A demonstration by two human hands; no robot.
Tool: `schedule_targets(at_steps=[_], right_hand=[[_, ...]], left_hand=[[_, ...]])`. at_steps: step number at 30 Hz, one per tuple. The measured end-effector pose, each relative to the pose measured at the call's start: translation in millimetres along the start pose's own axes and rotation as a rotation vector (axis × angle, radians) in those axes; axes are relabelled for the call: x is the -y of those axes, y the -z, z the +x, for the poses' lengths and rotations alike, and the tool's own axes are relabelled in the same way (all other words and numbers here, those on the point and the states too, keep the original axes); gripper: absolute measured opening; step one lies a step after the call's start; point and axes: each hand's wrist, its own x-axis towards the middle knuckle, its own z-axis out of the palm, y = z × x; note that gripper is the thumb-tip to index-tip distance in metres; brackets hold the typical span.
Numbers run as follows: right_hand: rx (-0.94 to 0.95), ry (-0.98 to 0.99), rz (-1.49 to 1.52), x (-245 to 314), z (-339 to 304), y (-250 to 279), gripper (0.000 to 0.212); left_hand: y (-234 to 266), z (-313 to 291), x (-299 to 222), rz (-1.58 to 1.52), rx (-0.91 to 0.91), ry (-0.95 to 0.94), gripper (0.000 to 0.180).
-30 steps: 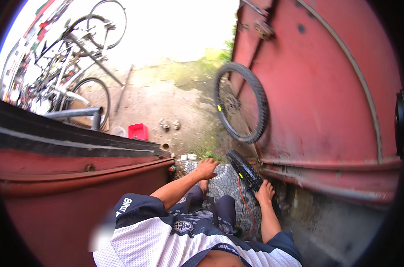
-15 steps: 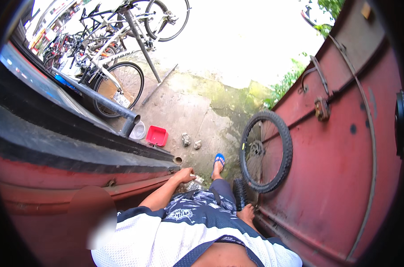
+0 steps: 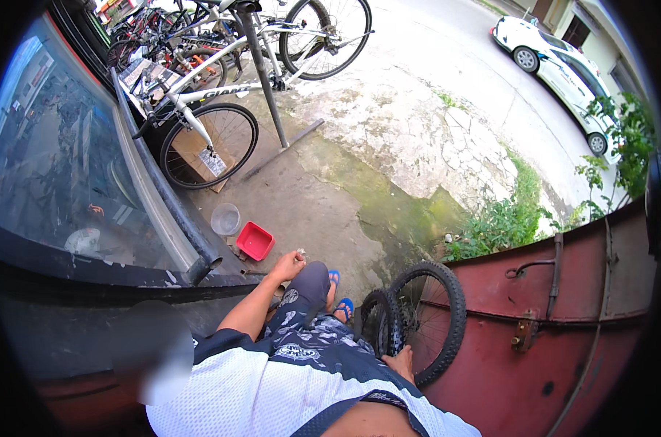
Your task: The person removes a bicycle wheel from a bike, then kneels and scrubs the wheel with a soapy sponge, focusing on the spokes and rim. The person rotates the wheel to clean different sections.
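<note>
My left hand [image 3: 289, 266] is closed, out in front of my left thigh. A small whitish bit shows at its fingertips, too small to name. Down by my right leg, my right hand [image 3: 400, 362] is closed on the knobby tyre of a bicycle wheel [image 3: 376, 315], seen nearly edge-on. Its lower part is hidden behind my shorts and hand. Right beside it, a second bicycle wheel [image 3: 458, 320] with a thick black tyre leans against the red metal panel [image 3: 491, 349].
Left of me stand a red basin [image 3: 255, 241], a clear round tub [image 3: 226, 218] and a metal pipe rail [image 3: 177, 211]. A white bicycle [image 3: 221, 91] hangs from a post ahead, other bikes behind it. Plants [image 3: 491, 237] grow beyond the panel; a white car [image 3: 556, 65] is on the road.
My view has swung, bringing the road and white car into sight. My feet have shifted on the concrete. The wheel at my right hand now shows more, standing upright beside the leaning one.
</note>
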Motion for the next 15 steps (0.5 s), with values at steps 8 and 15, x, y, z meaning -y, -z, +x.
schedule_targets(at_steps=[8, 15], right_hand=[[-0.192, 0.400, -0.163, 262.8, 128.2, 100.6, 0.082], [-0.155, 0.787, -0.435, 524.6, 227.4, 184.7, 0.076]], left_hand=[[20.6, 104.5, 24.8, 0.028, 0.142, 0.150, 0.035], [97.8, 172.6, 69.1, -0.358, -0.128, 0.476, 0.026]])
